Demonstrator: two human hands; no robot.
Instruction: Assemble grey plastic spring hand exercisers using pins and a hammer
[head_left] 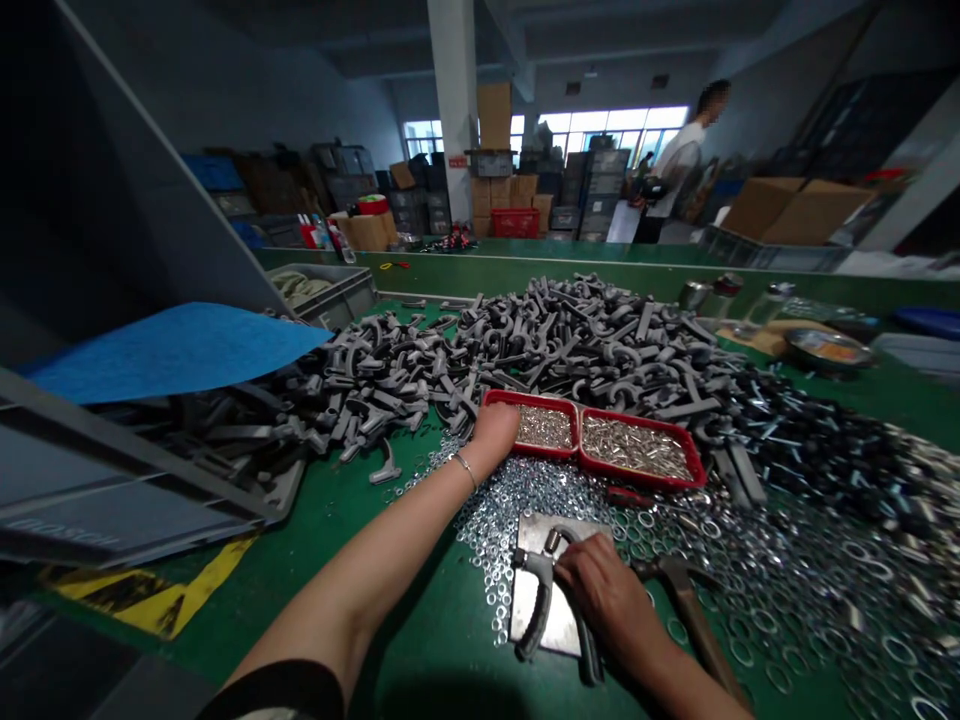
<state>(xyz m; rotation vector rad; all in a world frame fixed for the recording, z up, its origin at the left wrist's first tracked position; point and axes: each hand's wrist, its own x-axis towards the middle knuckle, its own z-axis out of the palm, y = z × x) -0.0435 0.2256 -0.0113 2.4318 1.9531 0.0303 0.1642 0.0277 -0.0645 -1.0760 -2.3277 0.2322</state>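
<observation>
Two hands at work on a green bench [420, 650] strewn with metal parts.

From the left: a blue sheet [180, 348] lies over a tipped grey plastic crate [112, 500]. The left hand [493, 428], fingers curled, rests on the near left corner of a red two-compartment tray of small silvery parts [592, 440]. The right hand [604, 590] presses a grey curved plastic handle [536, 595] against a flat steel plate [559, 610] lying among shiny washers [750, 560], before a heap of grey handles [570, 340].
</observation>
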